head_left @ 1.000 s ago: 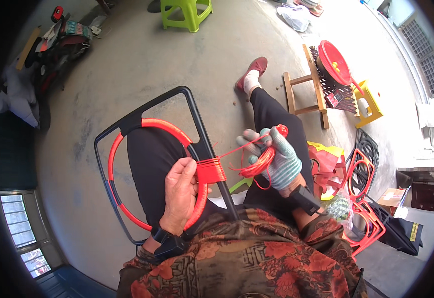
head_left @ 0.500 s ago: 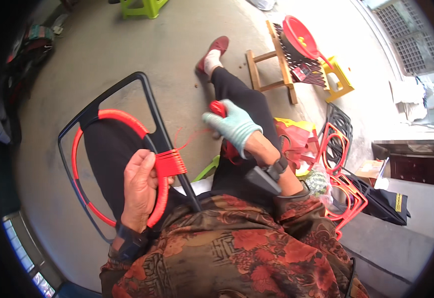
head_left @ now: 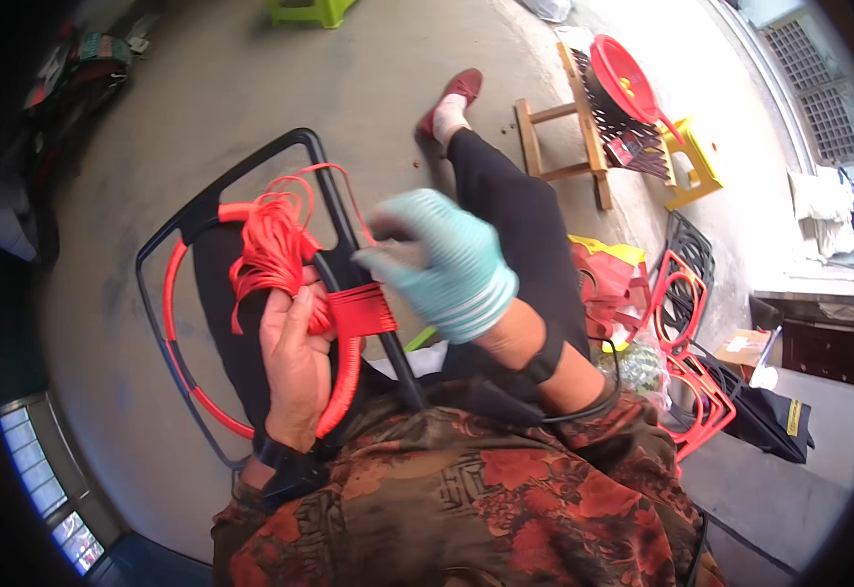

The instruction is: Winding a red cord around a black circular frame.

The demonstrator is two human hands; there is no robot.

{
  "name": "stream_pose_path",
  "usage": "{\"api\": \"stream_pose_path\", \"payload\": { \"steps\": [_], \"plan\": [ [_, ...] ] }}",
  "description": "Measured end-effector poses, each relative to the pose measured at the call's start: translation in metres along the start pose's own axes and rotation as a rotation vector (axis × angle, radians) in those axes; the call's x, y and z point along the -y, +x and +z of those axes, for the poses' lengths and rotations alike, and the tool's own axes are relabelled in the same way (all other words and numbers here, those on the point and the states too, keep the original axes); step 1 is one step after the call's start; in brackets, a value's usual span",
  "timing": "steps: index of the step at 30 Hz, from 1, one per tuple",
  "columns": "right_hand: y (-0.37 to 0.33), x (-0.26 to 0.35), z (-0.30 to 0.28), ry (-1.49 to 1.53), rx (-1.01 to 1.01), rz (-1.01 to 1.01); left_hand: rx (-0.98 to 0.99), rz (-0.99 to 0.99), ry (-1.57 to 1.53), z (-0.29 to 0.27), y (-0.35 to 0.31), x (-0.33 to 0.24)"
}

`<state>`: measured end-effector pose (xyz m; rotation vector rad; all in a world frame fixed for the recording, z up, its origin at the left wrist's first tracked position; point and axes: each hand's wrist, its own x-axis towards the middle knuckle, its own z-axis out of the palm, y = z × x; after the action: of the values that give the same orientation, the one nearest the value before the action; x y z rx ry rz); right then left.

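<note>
A black frame [head_left: 321, 201] with an inner ring [head_left: 169, 293] wrapped in red cord lies across my left thigh. Tight red windings [head_left: 366, 309] join the ring to the frame's side bar. My bare left hand [head_left: 295, 357] is closed beside these windings, its fingers around the lower end of a loose bundle of red cord [head_left: 272, 240]. From the bundle a strand loops over the side bar to my right hand [head_left: 447, 264], which wears a pale green-blue glove. Its thumb and forefinger close on that strand, somewhat blurred by motion.
At right, red frames [head_left: 686, 391] and black coils [head_left: 689, 259] lie beside a red bag [head_left: 608, 284]. Ahead stand a wooden stool [head_left: 564, 112], a red basin [head_left: 628, 78] and a yellow stool [head_left: 696, 166]. A green stool [head_left: 314, 12] is at the far edge.
The red cord bundle has gone from my right hand to my left, beside the windings. My right hand has moved down toward the frame and now draws on a strand.
</note>
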<state>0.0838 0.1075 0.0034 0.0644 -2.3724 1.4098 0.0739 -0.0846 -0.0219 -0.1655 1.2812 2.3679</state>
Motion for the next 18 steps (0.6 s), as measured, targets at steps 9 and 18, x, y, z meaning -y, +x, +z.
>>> {"api": "stream_pose_path", "payload": {
  "steps": [9,18],
  "plan": [
    [-0.023,-0.04,0.018,0.766,0.743,0.766,0.06,-0.202,-0.018,-0.007,0.008,0.009],
    [-0.023,-0.042,-0.038,0.829,-0.07,0.509,0.113,-0.192,-0.001,0.002,0.005,0.001]
  ]
}}
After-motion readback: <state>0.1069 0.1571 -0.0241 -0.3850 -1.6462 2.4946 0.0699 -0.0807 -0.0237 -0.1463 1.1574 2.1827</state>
